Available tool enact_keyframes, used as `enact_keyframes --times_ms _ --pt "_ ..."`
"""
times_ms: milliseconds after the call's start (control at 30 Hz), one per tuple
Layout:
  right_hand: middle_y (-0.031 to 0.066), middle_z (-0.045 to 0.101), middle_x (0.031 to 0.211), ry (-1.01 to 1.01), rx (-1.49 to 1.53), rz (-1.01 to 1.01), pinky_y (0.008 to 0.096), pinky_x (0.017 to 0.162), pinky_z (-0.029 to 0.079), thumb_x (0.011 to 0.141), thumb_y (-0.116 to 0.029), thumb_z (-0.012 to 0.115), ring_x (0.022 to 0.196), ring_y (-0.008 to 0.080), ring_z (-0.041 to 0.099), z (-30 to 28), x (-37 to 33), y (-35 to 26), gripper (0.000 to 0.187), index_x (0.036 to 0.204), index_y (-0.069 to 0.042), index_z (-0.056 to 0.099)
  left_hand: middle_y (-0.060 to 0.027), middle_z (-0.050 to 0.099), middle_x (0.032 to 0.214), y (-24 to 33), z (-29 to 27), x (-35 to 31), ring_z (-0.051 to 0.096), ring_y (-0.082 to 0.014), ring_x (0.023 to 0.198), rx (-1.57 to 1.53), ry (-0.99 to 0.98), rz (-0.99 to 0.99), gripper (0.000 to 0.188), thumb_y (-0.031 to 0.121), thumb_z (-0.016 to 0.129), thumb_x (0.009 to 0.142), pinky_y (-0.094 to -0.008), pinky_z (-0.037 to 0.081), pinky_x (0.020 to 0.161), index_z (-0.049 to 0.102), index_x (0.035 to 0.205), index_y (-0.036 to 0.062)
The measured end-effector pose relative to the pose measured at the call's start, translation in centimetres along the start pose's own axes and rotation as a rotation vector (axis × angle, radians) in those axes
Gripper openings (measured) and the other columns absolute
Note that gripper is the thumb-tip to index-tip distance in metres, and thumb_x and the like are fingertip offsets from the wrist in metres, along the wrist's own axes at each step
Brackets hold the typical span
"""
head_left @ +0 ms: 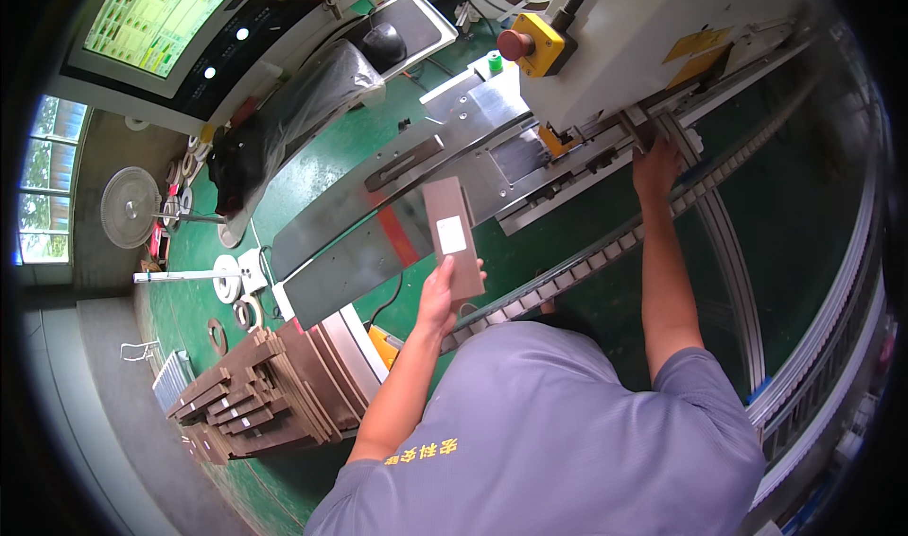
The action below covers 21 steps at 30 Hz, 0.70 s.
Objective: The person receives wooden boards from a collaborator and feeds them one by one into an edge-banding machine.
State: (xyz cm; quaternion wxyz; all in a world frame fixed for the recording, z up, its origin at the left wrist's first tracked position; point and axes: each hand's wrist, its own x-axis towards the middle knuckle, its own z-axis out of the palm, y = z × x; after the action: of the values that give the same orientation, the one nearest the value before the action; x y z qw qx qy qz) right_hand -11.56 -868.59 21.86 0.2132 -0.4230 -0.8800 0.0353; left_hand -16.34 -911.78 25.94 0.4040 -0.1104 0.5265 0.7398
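Note:
My left hand (437, 298) is closed around the lower end of a flat brown board (448, 205), thumb on its face. A white label (452, 234) is stuck on the board, which is held up in front of a grey machine table (345, 281). Stretched far out to the right, my right hand (656, 169) is at the edge of the machine's rail. Its fingers look curled at the end of a brownish piece (637, 126) there. Shadow and distance hide what exactly they grip.
A red stop button on a yellow box (539, 46) juts from the machine. A slatted conveyor track (577, 269) runs close before my body. Stacked brown boards (260, 394) stand at lower left. A control screen (156, 16) and a black mouse (383, 46) are at upper left.

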Motion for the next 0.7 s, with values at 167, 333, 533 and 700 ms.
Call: enact_keyframes --times_ms 167,333,533,700 --pt "0.0237 0.046 0.139 -0.276 0.356 -0.314 0.0448 0.113 0.032 0.078 -0.023 0.075 0.131 0.0396 0.042 -6.1 -9.9 -8.6 0.071 0.137 0.002 0.044 -0.0119 0.065 0.118 -1.1 1.8 3.0 0.066 -0.0236 0.102 -0.068 -0.051 -0.002 0.045 0.038 0.05 0.101 -0.0366 0.055 0.087 0.053 0.128 0.0018" --pt "0.0193 0.049 0.136 -0.682 0.927 -0.334 0.043 0.108 0.039 0.075 -0.024 0.078 0.13 0.0348 0.044 -9.3 -19.4 -14.7 0.076 0.14 -0.003 0.044 -0.01 0.04 0.149 -2.5 3.2 4.4 0.051 -0.0244 0.126 -0.1 -0.301 0.025 0.055 0.046 0.042 0.103 -0.0423 0.045 0.102 0.035 0.147 0.0147" --pt "0.0106 0.064 0.111 -1.003 1.58 0.516 0.033 0.077 0.06 0.092 -0.009 0.055 0.095 0.0201 0.068 -5.4 -18.7 -12.5 0.04 0.131 -0.005 0.051 -0.0005 0.045 0.146 -1.4 2.4 3.4 0.044 -0.0174 0.13 0.125 -0.37 -0.059 0.057 0.048 0.041 0.102 -0.0358 0.031 0.107 0.04 0.147 0.013" --pt "0.0175 0.054 0.125 -0.603 0.955 0.156 0.0417 0.089 0.054 0.084 -0.02 0.069 0.111 0.0311 0.06 -4.8 -19.0 -11.4 0.066 0.14 -0.005 0.037 -0.0022 0.05 0.141 -2.4 2.3 4.4 0.047 -0.0157 0.126 0.064 -0.408 -0.063 0.051 0.036 0.048 0.102 -0.0352 0.035 0.105 0.044 0.144 0.0074"
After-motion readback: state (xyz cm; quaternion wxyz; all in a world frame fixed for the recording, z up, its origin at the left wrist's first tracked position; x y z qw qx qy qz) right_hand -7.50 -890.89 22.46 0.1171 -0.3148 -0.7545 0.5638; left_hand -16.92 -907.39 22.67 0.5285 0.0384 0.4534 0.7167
